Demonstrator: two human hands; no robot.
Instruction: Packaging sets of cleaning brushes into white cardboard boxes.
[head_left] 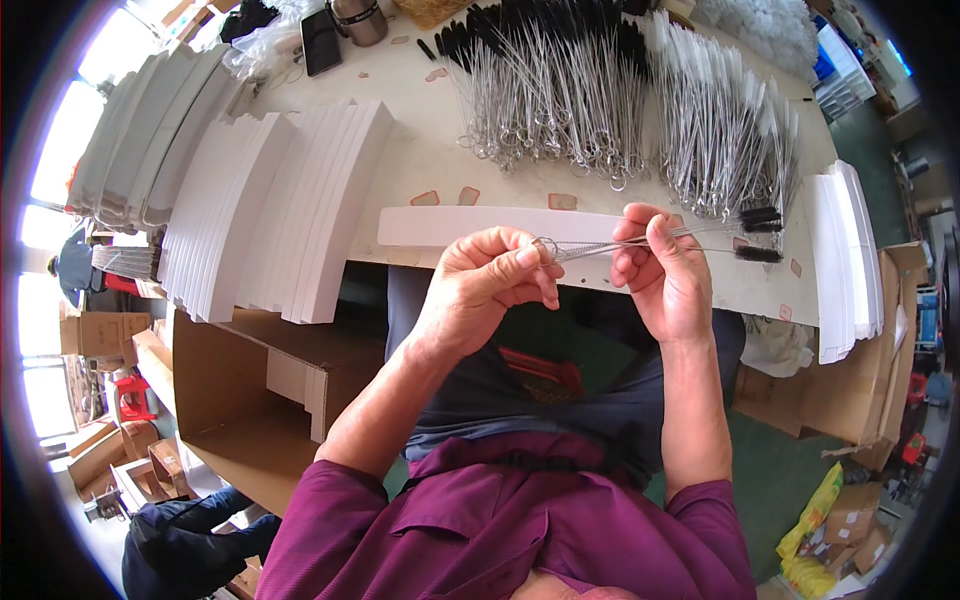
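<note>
Several wire bottle brushes [600, 247] with looped ends and black bristle heads [762, 222] stretch between my two hands, above the table's near edge. My left hand [487, 282] pinches their loop ends between thumb and fingers. Farther along the stems, my right hand [668, 275] has its thumb and fingers closed on the wires, and the bristle heads stick out to the right. Just beyond the hands a long, flat white box [455, 224] lies on the table, partly hidden by the brushes and my fingers.
Black-bristled brushes [560, 95] lie piled at the far middle, with white-bristled brushes [715, 140] beside them. Stacked white boxes [285, 200] fill the table's left; more white boxes [845, 260] stand right. An open cardboard carton [235, 400] sits below left. A metal cup [358, 20] stands far back.
</note>
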